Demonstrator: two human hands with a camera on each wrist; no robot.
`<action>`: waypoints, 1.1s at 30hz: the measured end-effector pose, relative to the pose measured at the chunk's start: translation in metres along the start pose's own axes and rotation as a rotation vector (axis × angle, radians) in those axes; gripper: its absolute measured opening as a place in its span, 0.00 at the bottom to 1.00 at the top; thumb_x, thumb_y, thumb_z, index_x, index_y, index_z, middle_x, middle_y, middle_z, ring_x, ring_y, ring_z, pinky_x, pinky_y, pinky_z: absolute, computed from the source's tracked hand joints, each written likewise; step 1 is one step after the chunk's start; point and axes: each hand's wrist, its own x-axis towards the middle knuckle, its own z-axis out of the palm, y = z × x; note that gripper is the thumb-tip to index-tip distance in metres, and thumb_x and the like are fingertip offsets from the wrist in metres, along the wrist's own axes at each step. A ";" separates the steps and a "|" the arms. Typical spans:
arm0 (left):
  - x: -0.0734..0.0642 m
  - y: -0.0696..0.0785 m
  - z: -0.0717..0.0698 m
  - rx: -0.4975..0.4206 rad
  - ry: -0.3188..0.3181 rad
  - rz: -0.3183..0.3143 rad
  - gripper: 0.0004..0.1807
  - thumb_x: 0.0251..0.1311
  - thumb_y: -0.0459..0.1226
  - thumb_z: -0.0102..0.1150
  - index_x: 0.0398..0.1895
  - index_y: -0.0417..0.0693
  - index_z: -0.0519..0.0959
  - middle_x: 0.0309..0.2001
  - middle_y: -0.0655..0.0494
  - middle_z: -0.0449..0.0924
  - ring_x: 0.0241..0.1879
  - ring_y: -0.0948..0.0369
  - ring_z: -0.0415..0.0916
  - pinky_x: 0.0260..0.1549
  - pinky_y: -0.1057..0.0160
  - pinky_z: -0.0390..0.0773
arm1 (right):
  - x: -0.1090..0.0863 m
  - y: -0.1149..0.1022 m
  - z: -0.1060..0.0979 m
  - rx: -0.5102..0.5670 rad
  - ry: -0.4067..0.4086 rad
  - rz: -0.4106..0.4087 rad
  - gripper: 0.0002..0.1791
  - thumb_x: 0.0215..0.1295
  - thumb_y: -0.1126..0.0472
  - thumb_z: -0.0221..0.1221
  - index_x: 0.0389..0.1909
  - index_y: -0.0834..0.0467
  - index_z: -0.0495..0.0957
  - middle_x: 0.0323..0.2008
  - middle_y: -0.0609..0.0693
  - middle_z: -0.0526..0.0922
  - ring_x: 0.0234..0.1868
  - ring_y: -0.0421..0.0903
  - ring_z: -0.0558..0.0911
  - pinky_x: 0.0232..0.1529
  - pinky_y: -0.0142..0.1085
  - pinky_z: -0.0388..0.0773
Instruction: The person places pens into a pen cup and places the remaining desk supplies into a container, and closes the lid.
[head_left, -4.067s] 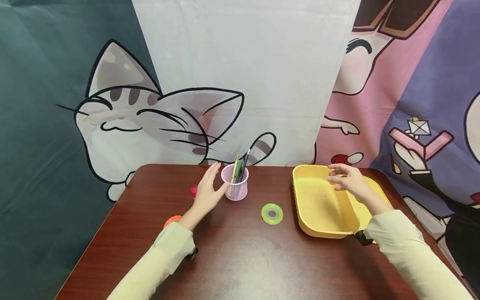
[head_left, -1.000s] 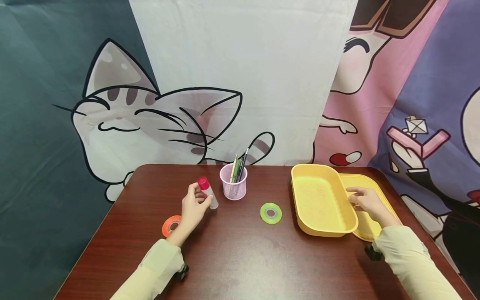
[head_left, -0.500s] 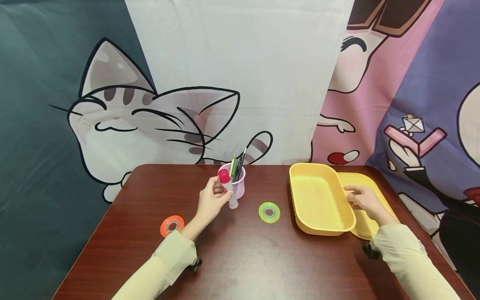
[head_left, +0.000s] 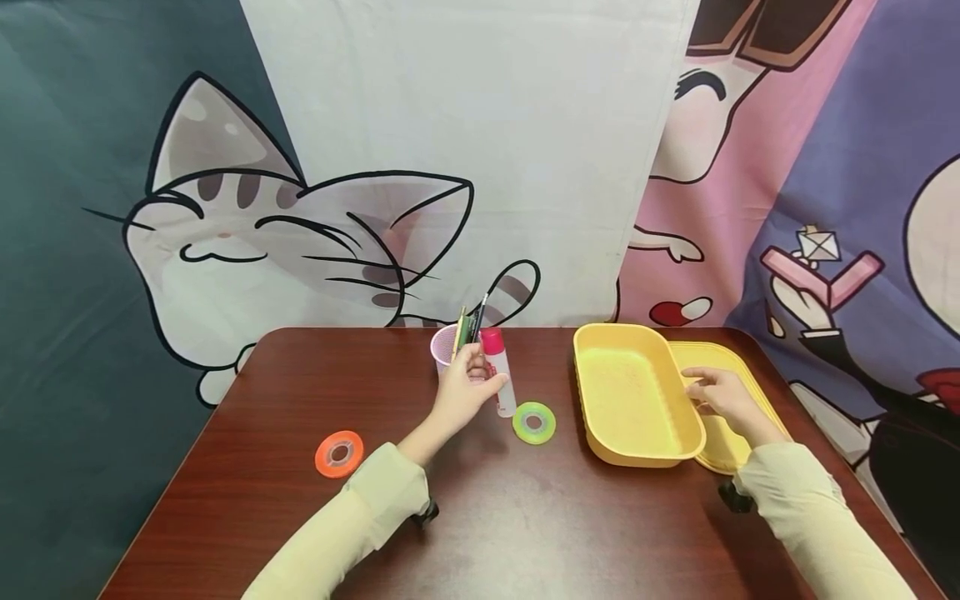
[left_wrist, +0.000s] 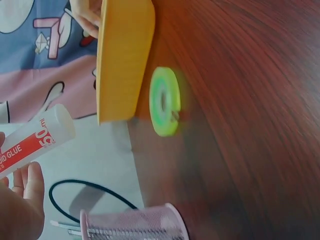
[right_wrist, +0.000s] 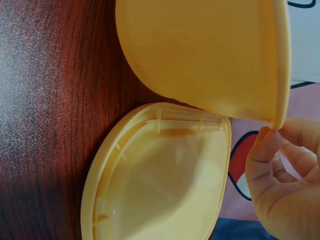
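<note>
My left hand [head_left: 467, 392] holds a clear liquid glue bottle [head_left: 501, 385] with a red cap, pinched between thumb and fingers and slightly tilted. The bottle is raised over the table between the pink mesh pen cup [head_left: 442, 346] and the green tape roll [head_left: 534, 423]. In the left wrist view the printed label of the glue bottle [left_wrist: 35, 142] shows, while the cap is out of frame. My right hand [right_wrist: 287, 175] pinches the rim of the yellow box [right_wrist: 200, 55] at its right side, thumb and forefinger on the edge.
A yellow lid [head_left: 723, 442] lies on the table [head_left: 247, 517], partly under the right hand and beside the box. An orange tape roll [head_left: 339, 454] lies at the left. Several pens [head_left: 468, 325] stand in the cup. A printed cloth [head_left: 480, 100] hangs behind.
My left hand has picked up the glue bottle and carried it rightward past the pen cup. My right hand has come down from above the box to its right rim and stays there.
</note>
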 end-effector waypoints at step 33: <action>0.026 0.012 0.128 0.026 -0.164 -0.141 0.23 0.49 0.39 0.62 0.49 0.46 0.69 0.38 0.51 0.78 0.35 0.62 0.76 0.34 0.70 0.77 | 0.000 -0.001 0.001 0.007 0.020 0.005 0.24 0.59 0.67 0.49 0.56 0.74 0.61 0.28 0.48 0.76 0.26 0.36 0.73 0.27 0.32 0.76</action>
